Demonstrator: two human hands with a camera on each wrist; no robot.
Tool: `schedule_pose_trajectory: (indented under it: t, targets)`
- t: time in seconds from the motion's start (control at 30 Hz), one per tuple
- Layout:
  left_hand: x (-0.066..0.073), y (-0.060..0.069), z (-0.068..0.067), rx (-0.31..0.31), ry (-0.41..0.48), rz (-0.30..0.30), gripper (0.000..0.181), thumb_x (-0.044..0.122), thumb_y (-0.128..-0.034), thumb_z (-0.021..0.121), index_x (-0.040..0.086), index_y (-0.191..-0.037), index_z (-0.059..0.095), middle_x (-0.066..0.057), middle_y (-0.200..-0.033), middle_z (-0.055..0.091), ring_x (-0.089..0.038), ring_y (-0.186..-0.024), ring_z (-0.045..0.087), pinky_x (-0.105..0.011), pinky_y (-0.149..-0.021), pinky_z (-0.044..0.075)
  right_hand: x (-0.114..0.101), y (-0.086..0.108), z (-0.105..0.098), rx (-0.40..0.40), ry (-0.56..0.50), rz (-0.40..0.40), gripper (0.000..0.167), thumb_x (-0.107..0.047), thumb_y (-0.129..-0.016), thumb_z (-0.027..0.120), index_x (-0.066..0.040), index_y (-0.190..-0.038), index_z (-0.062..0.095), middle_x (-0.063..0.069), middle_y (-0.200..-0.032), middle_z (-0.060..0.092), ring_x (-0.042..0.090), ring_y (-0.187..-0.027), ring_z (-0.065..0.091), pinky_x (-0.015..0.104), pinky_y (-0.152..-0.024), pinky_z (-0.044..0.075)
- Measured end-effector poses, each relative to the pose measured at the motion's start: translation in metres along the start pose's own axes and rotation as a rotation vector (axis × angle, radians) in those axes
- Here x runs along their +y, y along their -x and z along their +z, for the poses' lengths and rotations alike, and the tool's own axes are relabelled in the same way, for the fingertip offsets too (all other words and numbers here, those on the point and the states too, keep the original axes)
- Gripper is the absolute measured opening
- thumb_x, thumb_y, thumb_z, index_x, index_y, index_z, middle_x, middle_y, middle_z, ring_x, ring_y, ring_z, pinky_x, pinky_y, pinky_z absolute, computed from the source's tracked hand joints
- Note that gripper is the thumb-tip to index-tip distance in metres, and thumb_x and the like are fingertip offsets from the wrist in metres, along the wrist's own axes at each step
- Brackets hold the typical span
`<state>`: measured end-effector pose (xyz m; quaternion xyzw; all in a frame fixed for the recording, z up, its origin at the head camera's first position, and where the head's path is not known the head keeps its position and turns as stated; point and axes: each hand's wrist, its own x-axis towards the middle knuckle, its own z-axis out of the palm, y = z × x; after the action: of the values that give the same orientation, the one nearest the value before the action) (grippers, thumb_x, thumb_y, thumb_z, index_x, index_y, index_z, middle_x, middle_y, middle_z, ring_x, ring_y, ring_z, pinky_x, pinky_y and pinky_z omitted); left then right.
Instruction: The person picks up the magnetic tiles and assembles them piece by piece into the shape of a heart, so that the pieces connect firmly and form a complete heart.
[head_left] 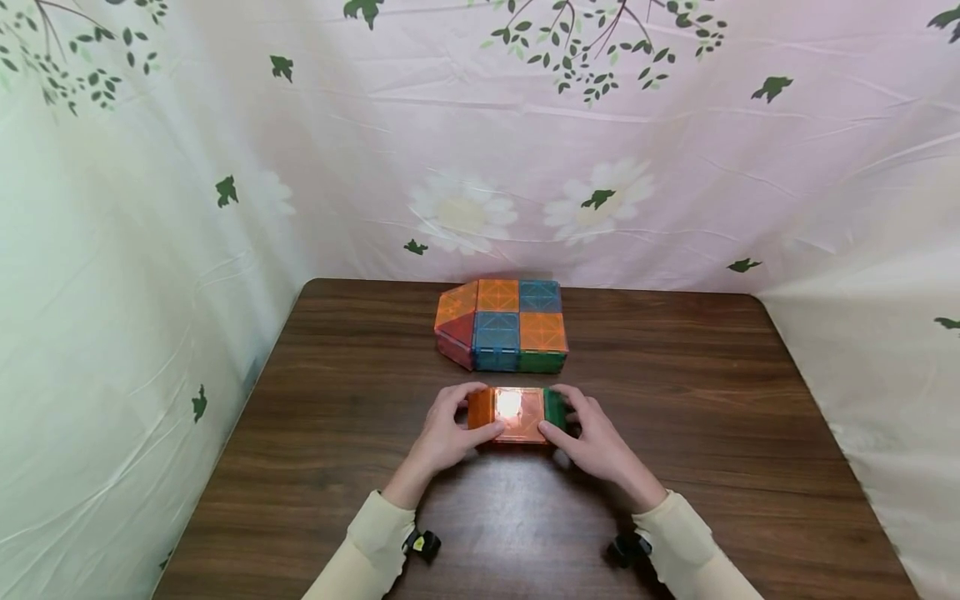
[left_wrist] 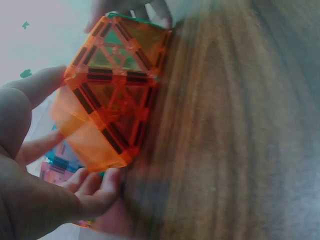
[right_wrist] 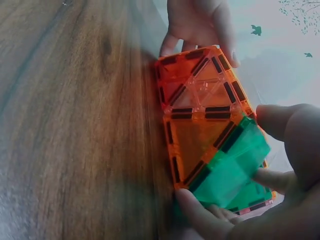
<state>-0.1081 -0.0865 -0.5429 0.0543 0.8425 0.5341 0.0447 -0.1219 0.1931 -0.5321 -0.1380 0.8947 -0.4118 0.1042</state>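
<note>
A small block of translucent magnetic tiles (head_left: 519, 425) rests on the table in front of me, with an orange top, an orange sloped left end and a green right end. My left hand (head_left: 444, 432) grips its orange end, thumb on the near top edge and fingers round the far side. At the other end, my right hand (head_left: 598, 439) holds the green tile (right_wrist: 227, 172) in the same way. Triangular orange tiles (left_wrist: 120, 95) with dark magnet strips form the block's near side in the left wrist view.
Behind the block lies a larger magnetic tile structure (head_left: 498, 330) of orange, blue, red and green, its left end angled. The dark wooden table (head_left: 675, 375) is bordered by a pale curtain (head_left: 517, 150) printed with leaves and flowers.
</note>
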Motion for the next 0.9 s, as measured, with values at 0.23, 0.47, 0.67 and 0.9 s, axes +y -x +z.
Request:
schedule_pose_trajectory:
  t: [0.23,0.47,0.67,0.9]
  targets:
    - [-0.004,-0.001,0.003,0.06,0.078,0.085,0.055,0.029,-0.0861,0.09,0.025,-0.135,0.065,-0.005,-0.147,0.05,-0.029,-0.123,0.055,-0.051,-0.097,0.057,0.004,-0.003,0.004,0.087,-0.053,-0.09,0.058,-0.034,-0.098,0.077,-0.021,-0.147,0.049,0.019,-0.133,0.052,0.037,-0.113,0.061,0.049,-0.084,0.058]
    - [-0.004,-0.003,0.005,0.127,0.149,0.172,0.035,0.022,-0.0862,0.09,0.023,-0.116,0.071,-0.006,-0.141,0.051,-0.027,-0.129,0.054,-0.057,-0.107,0.05,0.004,-0.007,0.007,0.183,-0.114,-0.143,0.049,-0.025,-0.094,0.082,-0.018,-0.134,0.054,0.017,-0.133,0.05,0.037,-0.115,0.057,0.055,-0.09,0.055]
    - [-0.006,-0.006,0.008,0.155,0.22,0.208,0.025,0.015,-0.0843,0.091,0.016,-0.103,0.074,-0.01,-0.136,0.051,-0.026,-0.125,0.055,-0.052,-0.109,0.049,0.005,-0.008,0.011,0.258,-0.105,-0.198,0.036,-0.019,-0.09,0.086,-0.013,-0.117,0.064,0.018,-0.14,0.05,0.038,-0.132,0.048,0.06,-0.101,0.05]
    - [-0.009,-0.004,0.011,0.191,0.213,0.115,0.057,0.019,-0.0829,0.093,0.016,-0.131,0.062,-0.01,-0.14,0.047,-0.03,-0.129,0.053,-0.045,-0.098,0.058,0.006,-0.006,0.014,0.237,-0.233,-0.127,0.054,-0.015,-0.09,0.086,-0.007,-0.133,0.056,0.023,-0.141,0.044,0.043,-0.129,0.056,0.049,-0.093,0.059]
